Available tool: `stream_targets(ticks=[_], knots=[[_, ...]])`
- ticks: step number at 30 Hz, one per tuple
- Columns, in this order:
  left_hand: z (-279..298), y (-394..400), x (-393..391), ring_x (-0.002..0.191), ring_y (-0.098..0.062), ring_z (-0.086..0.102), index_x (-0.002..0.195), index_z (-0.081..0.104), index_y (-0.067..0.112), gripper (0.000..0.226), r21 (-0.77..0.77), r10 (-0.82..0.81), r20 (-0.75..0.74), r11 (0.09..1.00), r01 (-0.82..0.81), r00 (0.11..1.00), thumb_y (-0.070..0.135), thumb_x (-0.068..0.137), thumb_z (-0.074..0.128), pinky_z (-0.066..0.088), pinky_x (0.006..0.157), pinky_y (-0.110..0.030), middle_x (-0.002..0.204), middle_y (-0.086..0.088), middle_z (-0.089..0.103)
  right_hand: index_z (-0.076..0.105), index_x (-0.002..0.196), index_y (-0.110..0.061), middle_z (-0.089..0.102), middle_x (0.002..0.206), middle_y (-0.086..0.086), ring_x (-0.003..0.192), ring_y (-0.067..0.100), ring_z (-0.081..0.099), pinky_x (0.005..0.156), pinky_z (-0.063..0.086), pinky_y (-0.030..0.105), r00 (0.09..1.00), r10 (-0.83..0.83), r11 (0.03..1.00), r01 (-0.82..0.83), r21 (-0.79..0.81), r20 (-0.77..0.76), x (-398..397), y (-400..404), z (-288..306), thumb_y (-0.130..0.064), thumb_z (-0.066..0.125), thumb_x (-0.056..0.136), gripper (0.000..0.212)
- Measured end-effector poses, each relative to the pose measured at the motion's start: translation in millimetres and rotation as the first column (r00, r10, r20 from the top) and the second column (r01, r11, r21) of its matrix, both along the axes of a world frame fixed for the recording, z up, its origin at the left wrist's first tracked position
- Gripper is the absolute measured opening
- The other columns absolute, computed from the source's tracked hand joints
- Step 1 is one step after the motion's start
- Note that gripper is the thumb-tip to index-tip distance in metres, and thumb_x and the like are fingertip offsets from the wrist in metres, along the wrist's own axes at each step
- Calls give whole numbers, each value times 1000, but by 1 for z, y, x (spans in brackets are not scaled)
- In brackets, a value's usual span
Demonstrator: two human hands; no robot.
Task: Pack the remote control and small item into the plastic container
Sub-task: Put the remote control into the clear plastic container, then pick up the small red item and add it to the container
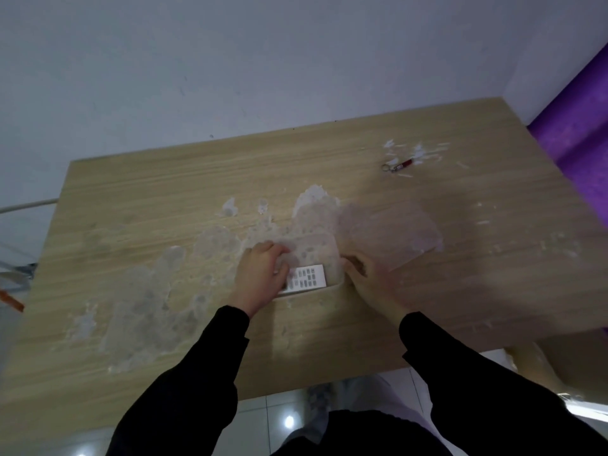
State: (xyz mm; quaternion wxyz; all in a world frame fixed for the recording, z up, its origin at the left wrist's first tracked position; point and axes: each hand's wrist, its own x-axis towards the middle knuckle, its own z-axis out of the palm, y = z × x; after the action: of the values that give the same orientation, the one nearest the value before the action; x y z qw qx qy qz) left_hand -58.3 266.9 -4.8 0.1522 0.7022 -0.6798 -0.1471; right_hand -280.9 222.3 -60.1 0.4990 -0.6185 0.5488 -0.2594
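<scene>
Long black sleeves [204,363] reach both wrists (hands bare), dark garment below

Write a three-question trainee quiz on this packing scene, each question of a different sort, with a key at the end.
1. True or false: the white remote control already lies inside the clear plastic container.
2. Multiple choice: where is the small red keychain item? A) in the container B) under the left hand C) on the far right of the wooden table, apart from the container
3. Fill in: the right hand rests at the container's ____ side while its translucent lid stands open.

Key: 1 true; 2 C; 3 right
</scene>
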Motion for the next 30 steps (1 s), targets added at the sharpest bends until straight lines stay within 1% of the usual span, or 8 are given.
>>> stream_targets(ticks=[4,8,15,19,22,26,28,30], knots=[[-3,-22,-19,97,-33,59,110,60,12,28,-72,58,-106,995,-65,993,23,87,48,48,83,-42,106,-13,65,66,101,-11,67,93,2,83,13,60,70,44,16,991,-97,986,84,-141,-88,-13,-36,20,-16,56,89,16],[-4,-54,-44,106,-33,56,117,56,12,38,-34,67,-159,997,-74,985,26,84,45,47,89,-43,115,-14,62,65,103,-7,67,95,8,86,18,60,66,39,9,975,-168,979,147,-143,-148,-35,-92,27,-7,55,86,19],[-28,-130,-59,127,-39,38,133,41,13,60,271,108,-59,959,-88,992,36,79,55,40,101,-49,133,-21,46,63,99,-7,67,98,15,91,29,61,76,42,29,903,-288,957,267,-109,-319,-71,-193,27,-15,56,83,19],[-33,-141,-63,131,-39,29,132,40,11,63,322,143,0,937,-135,990,30,77,63,37,102,-50,138,-21,37,61,76,-10,63,79,7,81,25,59,71,42,32,880,-268,960,279,-28,-392,-71,-235,32,-30,55,85,23],[-35,-143,-66,130,-39,29,131,42,11,65,296,168,-10,942,-158,986,26,73,66,38,101,-52,137,-20,37,59,61,-8,54,62,6,75,28,60,67,35,28,891,-210,959,268,94,-402,-66,-263,35,-38,54,86,39],[-33,-142,-65,133,-39,29,133,42,11,67,276,193,-31,945,-177,981,24,73,68,36,103,-52,140,-21,37,68,88,-2,66,89,19,89,30,63,69,37,26,881,-151,971,217,100,-448,-56,-271,37,-23,61,82,23],[-33,-142,-64,133,-39,30,132,44,11,65,281,196,-65,945,-171,978,27,73,66,36,104,-51,140,-22,38,71,85,-5,71,92,19,90,29,66,68,40,25,899,-191,973,227,46,-393,-47,-264,38,-18,63,80,16],[-28,-143,-63,128,-39,40,127,49,9,62,262,227,-149,948,-183,963,35,72,61,39,104,-48,134,-22,46,70,76,-8,72,81,13,76,23,66,63,43,20,935,-179,980,197,28,-307,-34,-254,40,-13,61,79,10]])
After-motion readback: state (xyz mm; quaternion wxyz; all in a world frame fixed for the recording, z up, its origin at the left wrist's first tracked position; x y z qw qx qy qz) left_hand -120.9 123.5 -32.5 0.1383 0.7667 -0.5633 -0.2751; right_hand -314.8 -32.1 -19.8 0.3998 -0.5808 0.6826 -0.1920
